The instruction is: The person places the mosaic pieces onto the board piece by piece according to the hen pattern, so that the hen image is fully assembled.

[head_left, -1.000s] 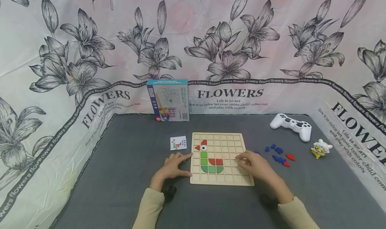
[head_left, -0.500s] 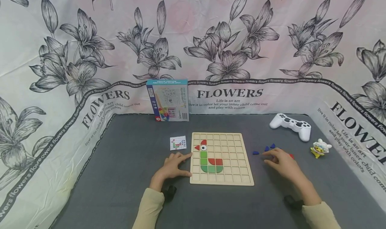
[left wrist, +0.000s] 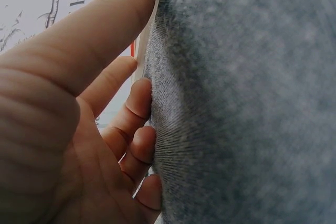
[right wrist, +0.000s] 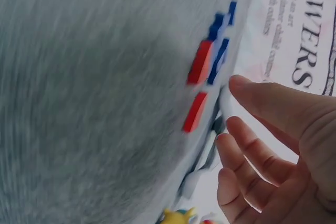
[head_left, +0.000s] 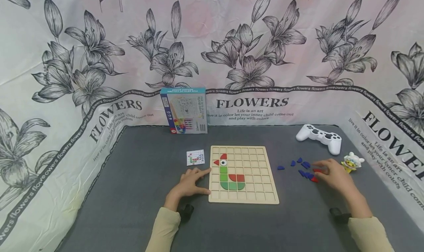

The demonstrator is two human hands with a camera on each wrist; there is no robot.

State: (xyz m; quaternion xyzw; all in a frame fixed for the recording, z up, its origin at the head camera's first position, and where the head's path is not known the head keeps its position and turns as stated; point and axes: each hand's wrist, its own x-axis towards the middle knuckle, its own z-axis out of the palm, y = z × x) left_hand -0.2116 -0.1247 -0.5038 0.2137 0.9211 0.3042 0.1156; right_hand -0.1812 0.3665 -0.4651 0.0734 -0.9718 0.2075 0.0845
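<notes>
The square wooden grid board (head_left: 256, 174) lies on the table with green, red and eye pieces set in a bird-like shape. At its left edge, my left hand (head_left: 188, 184) rests with thumb and index finger spread, touching the rim; its fingers also show in the left wrist view. My right hand (head_left: 337, 175) hovers over the loose pieces, fingers slightly bent and holding nothing. In the right wrist view, two red pieces, one (right wrist: 195, 112) farther along than the other (right wrist: 200, 62), lie apart from the fingertips. Several blue pieces (head_left: 302, 173) lie left of that hand.
A small pattern card (head_left: 195, 157) lies left of the board. Behind it stands a box (head_left: 185, 112). At the right are a white game controller (head_left: 319, 138) and a small yellow-and-white figure (head_left: 352, 163), close beside my right hand.
My right hand has moved right from the board, past the blue pieces, to the red ones. A single blue piece beside the board has come into view. My left hand has stayed put.
</notes>
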